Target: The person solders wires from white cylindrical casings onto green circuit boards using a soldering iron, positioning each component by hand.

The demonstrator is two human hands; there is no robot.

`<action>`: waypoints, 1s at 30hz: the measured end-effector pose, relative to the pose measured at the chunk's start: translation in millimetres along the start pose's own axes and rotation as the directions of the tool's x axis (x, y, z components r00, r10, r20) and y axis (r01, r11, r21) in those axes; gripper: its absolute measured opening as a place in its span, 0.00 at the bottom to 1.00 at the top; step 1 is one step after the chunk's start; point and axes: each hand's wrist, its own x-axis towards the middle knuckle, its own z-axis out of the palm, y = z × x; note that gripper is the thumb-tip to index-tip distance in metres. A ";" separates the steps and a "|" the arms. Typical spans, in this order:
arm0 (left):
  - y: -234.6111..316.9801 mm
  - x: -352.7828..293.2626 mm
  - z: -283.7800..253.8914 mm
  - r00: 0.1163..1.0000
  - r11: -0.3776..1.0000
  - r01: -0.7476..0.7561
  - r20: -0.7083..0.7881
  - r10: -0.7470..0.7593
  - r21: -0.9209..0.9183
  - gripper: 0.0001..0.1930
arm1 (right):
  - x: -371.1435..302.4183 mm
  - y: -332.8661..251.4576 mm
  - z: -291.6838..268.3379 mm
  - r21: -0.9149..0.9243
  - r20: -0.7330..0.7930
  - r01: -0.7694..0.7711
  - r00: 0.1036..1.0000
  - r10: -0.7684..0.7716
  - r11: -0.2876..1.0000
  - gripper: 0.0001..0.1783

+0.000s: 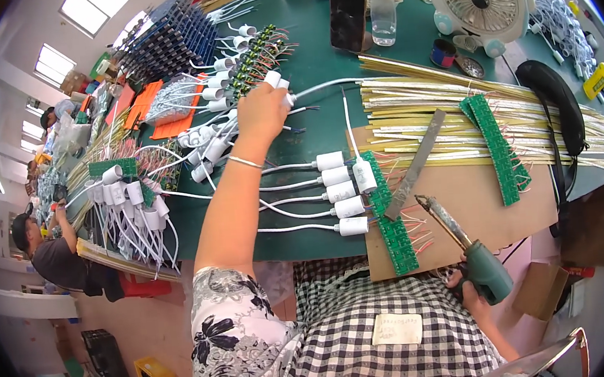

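Observation:
My left hand [263, 114] reaches across the green table, fingers closed around a white cylindrical lamp cap [273, 79] beside a cluster of similar caps. My right hand [475, 299], low at the right, grips the green handle of a soldering iron [486, 270]; its tip points up and left, toward a flat metal bar [416, 163]. Between the hands, several white caps with cables [337, 175] lie in a row against a green circuit board strip [392, 216] with thin reddish wires. Another white cap [364, 177] rests on the strip's upper part.
A brown board [466, 227] carries a second green circuit strip [498, 148] and long yellowish strips [431, 96]. Farther back stand a phone [348, 14], a clear bottle [382, 10] and a fan [480, 0]. More caps [124, 195] pile up at left, where another person [53, 249] sits.

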 end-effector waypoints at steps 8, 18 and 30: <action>13.2 -41.0 -47.7 0.857 0.822 -0.509 -0.242 0.455 -0.255 0.18 | 8.8 1.5 4.5 -0.030 -0.046 -0.024 0.999 0.023 0.999 0.32; 30.7 -58.2 -35.2 0.907 0.780 0.415 0.280 -0.315 -0.468 0.20 | 8.1 -3.1 9.3 -0.020 -0.077 -0.072 0.995 0.070 0.997 0.31; 77.7 -101.9 -111.0 0.856 0.196 0.469 0.498 0.139 -0.861 0.21 | 9.9 -3.8 10.7 0.021 -0.112 -0.091 0.989 0.093 0.996 0.30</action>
